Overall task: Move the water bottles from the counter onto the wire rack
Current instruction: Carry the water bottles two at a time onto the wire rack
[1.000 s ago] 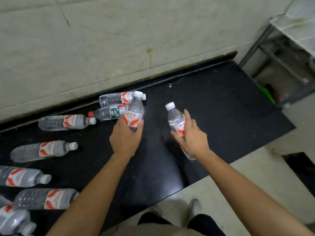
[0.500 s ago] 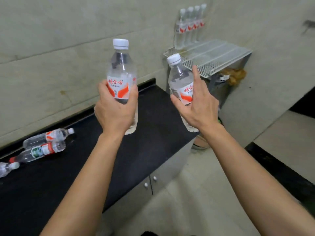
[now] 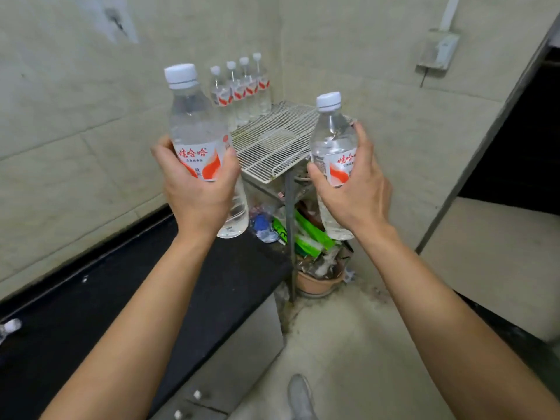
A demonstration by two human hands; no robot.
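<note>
My left grip (image 3: 200, 189) was wrapped round the label of a clear plastic water bottle with a white cap and a red-and-white label (image 3: 194, 125). My right grip (image 3: 354, 192) was curled round a second clear white-capped bottle (image 3: 331, 137), thumb on its label. Both were upright in the air, short of the white wire rack (image 3: 272, 140), on neither the tabletop nor the rack.

Four more clear bottles of the same kind (image 3: 239, 92) stood in a tight row along the rack's far-left edge, against the wall near the corner. Under the rack was a messy heap: green plastic packets (image 3: 309, 234), something blue and crumpled, and a round terracotta-coloured pot (image 3: 318, 283) on the floor. A grey metal post (image 3: 289, 231) held up the rack's front corner.

The black tabletop (image 3: 91, 313) ran along the left wall and ended just beside the rack. The white cap of another bottle (image 3: 9, 327) peeked in at the far left. Below was a grey cabinet door (image 3: 242, 353) with small pale knobs. The walls were big pale tiles, kinda grubby, with a small grey box (image 3: 438, 51) mounted on the right one. The floor was pale, dirty near the post, and my grey shoe (image 3: 300, 395) showed at the bottom.

The rack wires were thin and closely spaced. The bottles were round, narrowing to the neck.
</note>
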